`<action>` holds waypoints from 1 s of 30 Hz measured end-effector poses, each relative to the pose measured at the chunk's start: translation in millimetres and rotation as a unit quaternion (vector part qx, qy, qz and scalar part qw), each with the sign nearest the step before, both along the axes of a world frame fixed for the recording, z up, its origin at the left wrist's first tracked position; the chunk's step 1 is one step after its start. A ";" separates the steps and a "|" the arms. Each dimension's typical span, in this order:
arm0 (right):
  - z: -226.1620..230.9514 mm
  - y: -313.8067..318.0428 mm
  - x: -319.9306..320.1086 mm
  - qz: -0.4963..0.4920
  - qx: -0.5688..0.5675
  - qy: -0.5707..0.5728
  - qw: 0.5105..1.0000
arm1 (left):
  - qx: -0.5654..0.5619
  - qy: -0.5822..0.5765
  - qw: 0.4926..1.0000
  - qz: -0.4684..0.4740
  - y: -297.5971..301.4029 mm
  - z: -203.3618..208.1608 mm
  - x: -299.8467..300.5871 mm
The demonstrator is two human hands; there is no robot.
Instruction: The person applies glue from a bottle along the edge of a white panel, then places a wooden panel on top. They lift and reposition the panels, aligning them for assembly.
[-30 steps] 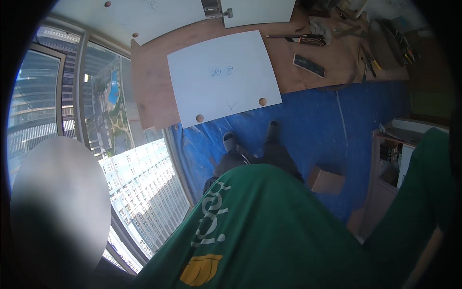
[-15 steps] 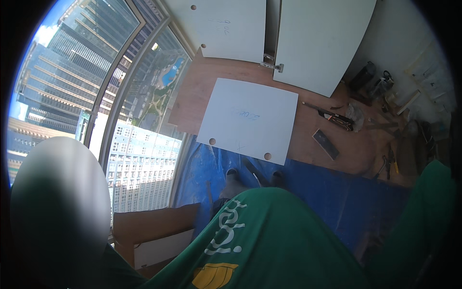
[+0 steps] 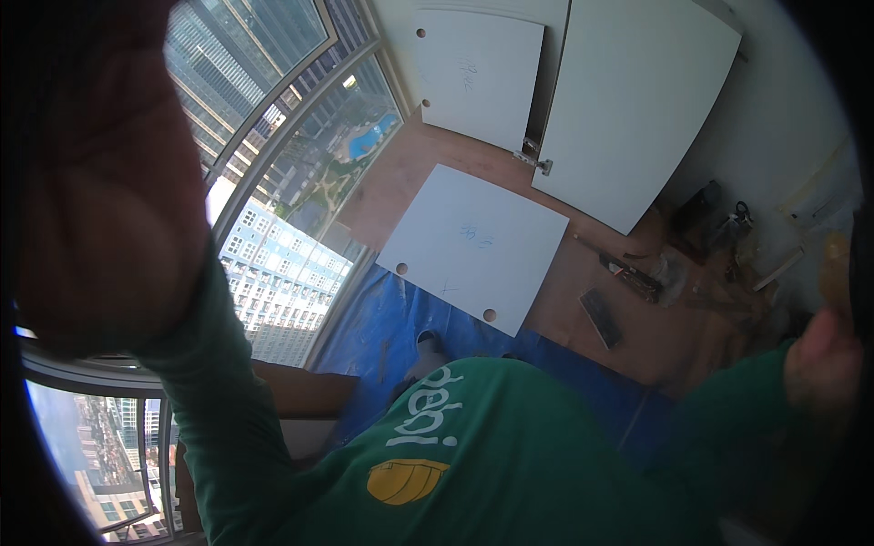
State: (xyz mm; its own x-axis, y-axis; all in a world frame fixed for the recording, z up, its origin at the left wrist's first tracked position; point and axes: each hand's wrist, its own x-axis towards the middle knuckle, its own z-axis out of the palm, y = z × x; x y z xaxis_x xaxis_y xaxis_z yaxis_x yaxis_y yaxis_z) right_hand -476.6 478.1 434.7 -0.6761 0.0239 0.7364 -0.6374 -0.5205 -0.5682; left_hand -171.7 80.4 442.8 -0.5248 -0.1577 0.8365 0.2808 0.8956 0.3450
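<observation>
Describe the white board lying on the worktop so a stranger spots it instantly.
Find the big window at left, then the brown worktop beside it. The white board lies there, overhanging the blue sheet. Unlike the white boards beyond, it has two round holes along its overhanging edge.

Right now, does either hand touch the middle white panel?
No, the left hand is at far left and the right hand at far right, apart from the panel.

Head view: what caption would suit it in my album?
Left hand looming close, right hand at the edge, and a white panel on a brown surface beside windows.
</observation>
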 end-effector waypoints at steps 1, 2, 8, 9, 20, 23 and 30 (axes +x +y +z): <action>-19.0 -21.5 1.1 0.040 0.005 -0.042 0.998 | 0.084 -0.056 0.995 -0.011 10.2 -25.9 -8.2; -43.5 -48.7 6.5 0.076 0.028 -0.090 0.993 | 0.181 -0.117 0.976 -0.022 19.3 -65.4 -15.2; -191.5 -176.4 61.9 0.355 0.133 -0.315 0.870 | 0.452 -0.488 0.741 -0.089 118.3 -305.7 -37.9; -204.2 -187.1 73.8 0.394 0.141 -0.352 0.837 | 0.404 -0.492 0.756 -0.156 127.9 -341.3 -46.2; -245.7 -251.4 163.8 0.558 0.276 -0.433 0.652 | 0.670 -0.089 0.721 -0.154 138.0 -377.8 2.1; -243.7 -268.5 187.9 0.624 0.292 -0.450 0.568 | 0.678 0.056 0.729 -0.082 129.9 -374.5 25.8; -252.8 -306.4 272.2 0.660 0.333 -0.495 0.457 | 0.678 0.231 0.694 0.070 79.7 -288.7 97.3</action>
